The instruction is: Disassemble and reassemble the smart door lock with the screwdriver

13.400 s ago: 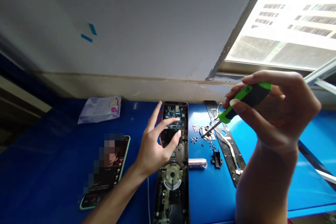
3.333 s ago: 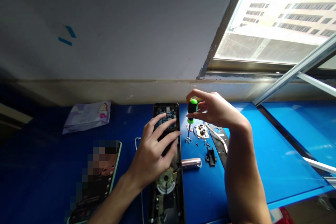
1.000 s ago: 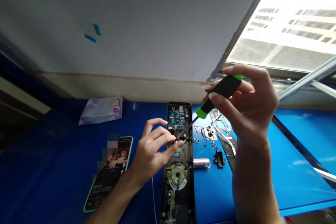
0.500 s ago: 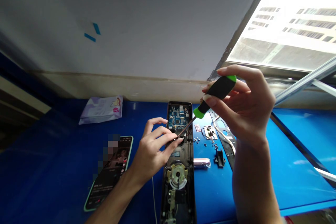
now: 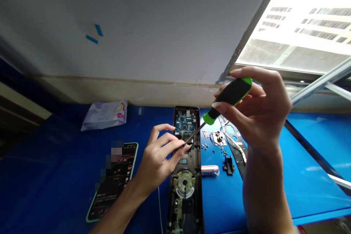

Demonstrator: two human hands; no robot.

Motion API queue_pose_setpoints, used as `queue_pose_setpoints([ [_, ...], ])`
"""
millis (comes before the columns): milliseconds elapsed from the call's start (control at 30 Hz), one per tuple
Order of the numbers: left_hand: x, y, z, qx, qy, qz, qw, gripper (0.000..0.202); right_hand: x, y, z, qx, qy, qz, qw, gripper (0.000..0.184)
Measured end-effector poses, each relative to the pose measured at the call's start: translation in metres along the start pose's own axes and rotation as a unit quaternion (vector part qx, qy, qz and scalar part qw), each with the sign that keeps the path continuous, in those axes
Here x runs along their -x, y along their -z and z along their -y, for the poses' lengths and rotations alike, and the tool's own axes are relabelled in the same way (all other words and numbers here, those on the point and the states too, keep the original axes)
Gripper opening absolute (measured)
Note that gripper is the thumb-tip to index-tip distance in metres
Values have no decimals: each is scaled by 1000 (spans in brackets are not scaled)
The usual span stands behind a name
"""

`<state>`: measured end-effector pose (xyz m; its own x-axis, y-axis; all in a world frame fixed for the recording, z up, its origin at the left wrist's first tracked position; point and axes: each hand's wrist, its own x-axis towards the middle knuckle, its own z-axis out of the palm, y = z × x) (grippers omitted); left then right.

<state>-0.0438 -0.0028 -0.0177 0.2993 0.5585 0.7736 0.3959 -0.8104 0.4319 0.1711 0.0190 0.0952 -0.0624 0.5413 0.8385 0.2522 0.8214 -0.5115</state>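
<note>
While the right hand (image 5: 263,106) wraps thumb and fingers firmly round the handle of a green-and-black screwdriver (image 5: 233,93), its shaft slants down past the right rim of the long black casing (image 5: 193,162). At its tip, the left hand (image 5: 157,155) brings thumb and index finger near together above the casing; whether they pinch anything cannot be told. The other left fingers spread toward the left rim, below the circuit board (image 5: 185,123). On the blue table (image 5: 315,190), the casing's far end lies close to the wall, its near end cut off by the frame. A blue strip separates casing from phone (image 5: 115,179); on the right, a pink cylinder (image 5: 210,170) and loose screws (image 5: 204,146) crowd the rim.
</note>
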Motion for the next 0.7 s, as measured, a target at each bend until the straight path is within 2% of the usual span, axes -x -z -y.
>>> queue_pose_setpoints([
  [100,0,0,0,6,9,3,1000,12,0,0,0,-21,11,9,1000,50],
  [267,0,0,2,13,26,-3,1000,12,3,2,1,-92,-41,112,989,70],
  [333,1,-1,2,14,27,-2,1000,11,3,0,0,-115,-43,124,985,75],
  [467,1,0,2,14,34,-3,999,8,1,-6,-2,-120,-11,76,990,74],
  [533,2,2,2,3,45,-11,999,13,1,-9,-1,-101,1,52,994,71],
  [600,3,4,1,-4,76,-18,997,23,1,-14,1,-83,11,30,996,69],
  [700,6,4,2,17,156,-35,987,30,4,-20,5,-62,19,10,998,68],
])
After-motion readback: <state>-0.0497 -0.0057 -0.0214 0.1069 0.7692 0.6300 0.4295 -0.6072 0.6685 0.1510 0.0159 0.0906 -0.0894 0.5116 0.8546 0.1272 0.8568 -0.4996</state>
